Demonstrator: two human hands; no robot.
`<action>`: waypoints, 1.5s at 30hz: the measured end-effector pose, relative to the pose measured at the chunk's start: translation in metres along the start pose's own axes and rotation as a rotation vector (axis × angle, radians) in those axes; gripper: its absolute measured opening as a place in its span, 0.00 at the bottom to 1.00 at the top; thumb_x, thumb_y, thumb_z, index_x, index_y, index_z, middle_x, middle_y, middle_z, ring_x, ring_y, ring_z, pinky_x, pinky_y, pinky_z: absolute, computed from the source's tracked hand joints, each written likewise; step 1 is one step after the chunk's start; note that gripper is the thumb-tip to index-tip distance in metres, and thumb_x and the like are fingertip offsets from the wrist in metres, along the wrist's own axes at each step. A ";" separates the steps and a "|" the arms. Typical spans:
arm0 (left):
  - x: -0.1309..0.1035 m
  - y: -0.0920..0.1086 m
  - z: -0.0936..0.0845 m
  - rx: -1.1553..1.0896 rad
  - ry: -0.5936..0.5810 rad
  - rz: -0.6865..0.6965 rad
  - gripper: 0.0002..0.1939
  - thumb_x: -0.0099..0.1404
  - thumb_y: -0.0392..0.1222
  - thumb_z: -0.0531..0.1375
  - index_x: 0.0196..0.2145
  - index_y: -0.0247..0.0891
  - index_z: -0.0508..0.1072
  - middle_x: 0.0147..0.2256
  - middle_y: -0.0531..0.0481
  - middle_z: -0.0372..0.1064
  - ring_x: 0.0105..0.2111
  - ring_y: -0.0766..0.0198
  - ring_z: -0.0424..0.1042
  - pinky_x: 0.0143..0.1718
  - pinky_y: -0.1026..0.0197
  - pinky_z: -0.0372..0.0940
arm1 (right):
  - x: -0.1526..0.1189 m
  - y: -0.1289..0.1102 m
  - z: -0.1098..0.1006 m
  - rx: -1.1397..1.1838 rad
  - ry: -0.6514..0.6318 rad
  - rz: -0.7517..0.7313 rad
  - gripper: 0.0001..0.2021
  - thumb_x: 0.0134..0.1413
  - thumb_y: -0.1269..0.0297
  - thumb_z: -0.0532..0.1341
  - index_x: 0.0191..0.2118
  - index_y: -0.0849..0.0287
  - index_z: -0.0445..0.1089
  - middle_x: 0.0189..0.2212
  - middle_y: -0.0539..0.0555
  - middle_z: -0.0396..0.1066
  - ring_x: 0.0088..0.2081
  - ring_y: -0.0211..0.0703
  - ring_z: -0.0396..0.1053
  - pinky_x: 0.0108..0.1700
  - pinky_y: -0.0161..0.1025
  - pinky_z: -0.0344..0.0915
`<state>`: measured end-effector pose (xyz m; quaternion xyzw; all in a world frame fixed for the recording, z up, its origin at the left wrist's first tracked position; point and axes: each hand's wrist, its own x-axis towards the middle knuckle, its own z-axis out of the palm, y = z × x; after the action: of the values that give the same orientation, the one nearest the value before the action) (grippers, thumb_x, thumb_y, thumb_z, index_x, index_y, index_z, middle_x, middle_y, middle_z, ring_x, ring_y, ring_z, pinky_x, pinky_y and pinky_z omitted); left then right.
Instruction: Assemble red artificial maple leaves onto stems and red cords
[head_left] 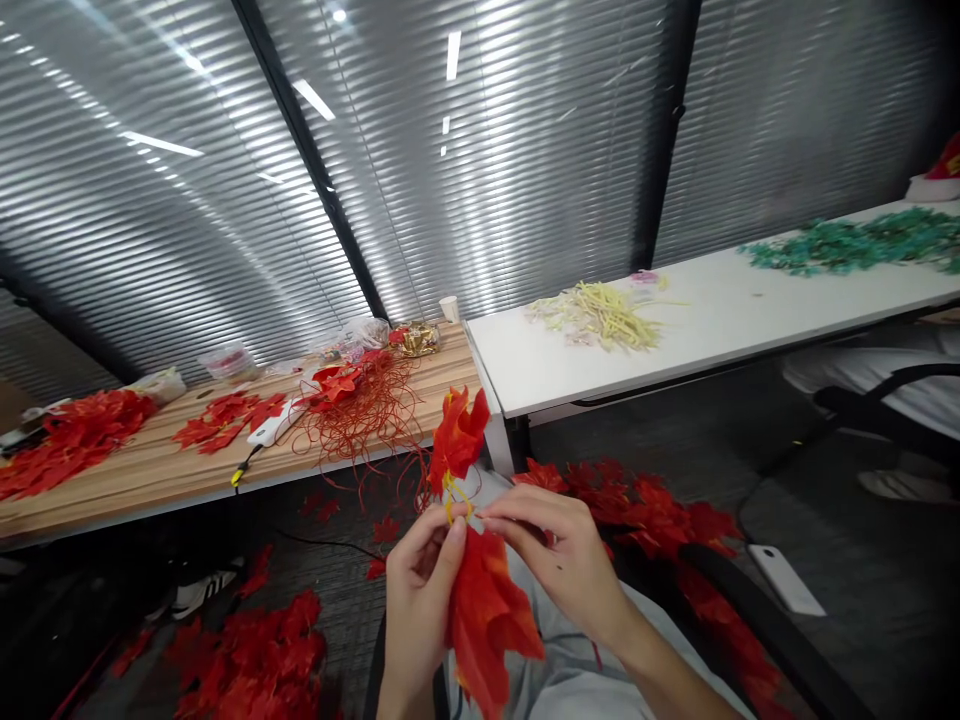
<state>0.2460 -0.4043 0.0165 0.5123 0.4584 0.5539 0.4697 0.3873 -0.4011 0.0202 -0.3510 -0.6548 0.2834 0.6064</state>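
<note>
Two hands [421, 572] at yellow stem [450, 508] | red leaf [491, 615] | striped shoe [204, 590]

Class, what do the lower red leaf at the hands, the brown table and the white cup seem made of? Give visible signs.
Lower red leaf: probably fabric, low sheen; it bends in soft folds. Brown table: wood or wood-look laminate, smooth; streaked grain shows. White cup: perhaps paper, pale; too small to settle.
</note>
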 end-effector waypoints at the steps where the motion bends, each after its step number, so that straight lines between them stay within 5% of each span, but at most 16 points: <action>1: 0.000 -0.001 0.000 0.003 -0.001 0.003 0.11 0.54 0.43 0.62 0.35 0.37 0.74 0.36 0.47 0.71 0.35 0.63 0.69 0.37 0.67 0.64 | 0.000 0.000 0.000 -0.004 -0.002 -0.002 0.07 0.54 0.69 0.58 0.31 0.59 0.74 0.26 0.52 0.71 0.29 0.37 0.67 0.32 0.31 0.63; 19: 0.006 -0.001 -0.004 0.185 -0.115 0.133 0.10 0.58 0.41 0.59 0.37 0.36 0.75 0.37 0.46 0.70 0.36 0.63 0.68 0.37 0.66 0.63 | 0.000 0.004 -0.003 -0.032 -0.062 0.006 0.08 0.55 0.71 0.56 0.33 0.59 0.72 0.29 0.52 0.72 0.31 0.37 0.69 0.40 0.34 0.65; 45: 0.012 -0.007 -0.004 0.299 -0.195 0.168 0.09 0.59 0.40 0.58 0.37 0.38 0.75 0.34 0.49 0.69 0.32 0.67 0.67 0.34 0.69 0.61 | -0.002 0.010 -0.010 -0.089 0.034 0.017 0.06 0.53 0.71 0.58 0.31 0.60 0.72 0.28 0.53 0.72 0.30 0.37 0.69 0.34 0.31 0.64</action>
<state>0.2422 -0.3918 0.0114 0.6641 0.4436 0.4644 0.3827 0.3986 -0.3976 0.0119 -0.3880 -0.6533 0.2531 0.5989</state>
